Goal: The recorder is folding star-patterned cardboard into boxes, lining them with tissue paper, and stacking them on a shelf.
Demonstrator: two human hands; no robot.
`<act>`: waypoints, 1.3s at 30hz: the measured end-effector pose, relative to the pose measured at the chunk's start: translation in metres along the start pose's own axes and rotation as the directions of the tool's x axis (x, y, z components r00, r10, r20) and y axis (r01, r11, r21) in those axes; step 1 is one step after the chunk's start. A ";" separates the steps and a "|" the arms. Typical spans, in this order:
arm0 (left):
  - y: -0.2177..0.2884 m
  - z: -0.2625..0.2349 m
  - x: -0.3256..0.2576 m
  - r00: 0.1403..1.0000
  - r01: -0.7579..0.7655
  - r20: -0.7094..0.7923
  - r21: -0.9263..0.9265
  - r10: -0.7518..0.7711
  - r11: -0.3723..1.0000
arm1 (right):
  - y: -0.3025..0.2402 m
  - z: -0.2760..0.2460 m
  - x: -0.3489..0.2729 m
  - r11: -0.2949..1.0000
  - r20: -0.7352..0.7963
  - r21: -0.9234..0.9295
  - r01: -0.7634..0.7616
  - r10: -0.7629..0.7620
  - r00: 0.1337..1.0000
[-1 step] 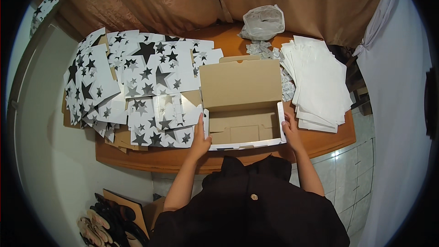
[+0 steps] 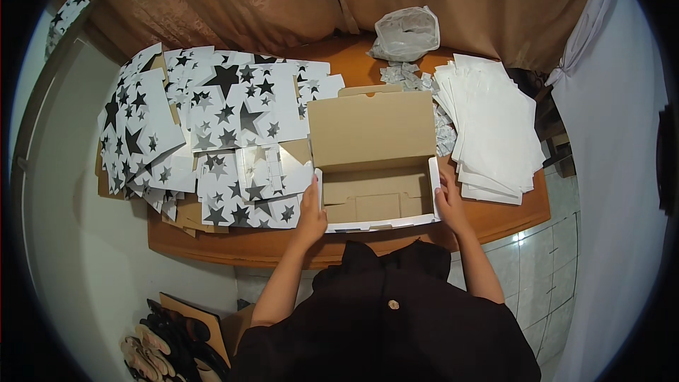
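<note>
A cardboard box [image 2: 375, 191] stands at the table's front edge, its plain brown inside showing and its lid [image 2: 373, 127] raised at the back. The outer walls look white, and I see nothing inside. My left hand [image 2: 311, 216] grips the box's left wall, with the thumb toward the near corner. On the opposite side, my right hand [image 2: 450, 205] holds the right wall. The undersides of my fingers are partly hidden by the box. Just left of it lie flat white box blanks [image 2: 247, 110] printed with black and grey stars, in an overlapping pile.
To the right, a stack of white paper sheets or envelopes [image 2: 495, 127] lies on the brown wooden table [image 2: 283, 246]. Small grey-white packets [image 2: 402, 74] are scattered behind the box, beside a clear plastic bag [image 2: 407, 34]. Shoes [image 2: 177, 343] sit on the floor at lower left.
My left hand's fingers have shifted very slightly along the box's left wall. Otherwise the box and both hands stay in place.
</note>
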State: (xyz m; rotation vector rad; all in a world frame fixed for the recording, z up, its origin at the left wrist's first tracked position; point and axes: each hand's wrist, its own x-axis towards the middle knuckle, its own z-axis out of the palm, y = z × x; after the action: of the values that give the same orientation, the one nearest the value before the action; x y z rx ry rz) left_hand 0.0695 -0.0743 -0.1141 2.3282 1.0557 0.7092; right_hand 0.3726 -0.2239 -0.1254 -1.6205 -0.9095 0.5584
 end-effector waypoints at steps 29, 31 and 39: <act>0.011 0.001 -0.018 0.993 -0.112 0.037 0.020 0.111 0.994 | 0.014 0.143 0.031 0.355 0.989 -0.039 0.934 -0.120 0.087; 0.012 0.000 -0.014 0.993 -0.106 0.048 0.029 0.105 0.994 | 0.010 0.144 0.031 0.375 0.987 -0.065 0.925 -0.112 0.115; 0.023 -0.011 -0.004 0.979 -0.079 0.199 0.161 0.046 0.984 | -0.038 0.137 0.061 0.876 0.977 -0.167 0.453 0.086 0.195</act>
State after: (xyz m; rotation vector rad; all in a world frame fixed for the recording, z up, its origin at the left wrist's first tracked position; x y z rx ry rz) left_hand 0.0727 -0.0885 -0.0931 2.5242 0.9911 0.4168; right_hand 0.2938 -0.0907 -0.1164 -1.3270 -2.3482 1.3666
